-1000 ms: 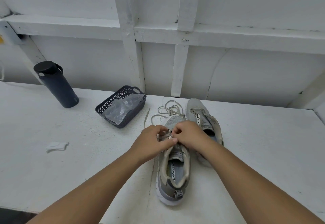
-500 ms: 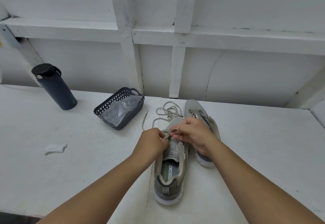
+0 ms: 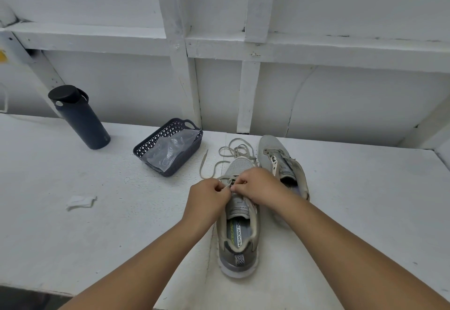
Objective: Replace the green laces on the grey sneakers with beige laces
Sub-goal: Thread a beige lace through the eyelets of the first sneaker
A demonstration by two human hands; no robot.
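Both hands lacing the near grey sneaker (image 3: 239, 234) on the white desk (image 3: 97, 224).
Left hand (image 3: 209, 197) and right hand (image 3: 258, 186) pinch the beige lace (image 3: 226, 149); second sneaker (image 3: 282, 163) alongside, basket (image 3: 155, 146) and bottle (image 3: 80, 118) farther left, wall behind.

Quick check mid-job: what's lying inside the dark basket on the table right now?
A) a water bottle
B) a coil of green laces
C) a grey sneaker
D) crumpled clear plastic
D: the dark basket holds only crumpled clear plastic; the bottle stands on the table to its left.
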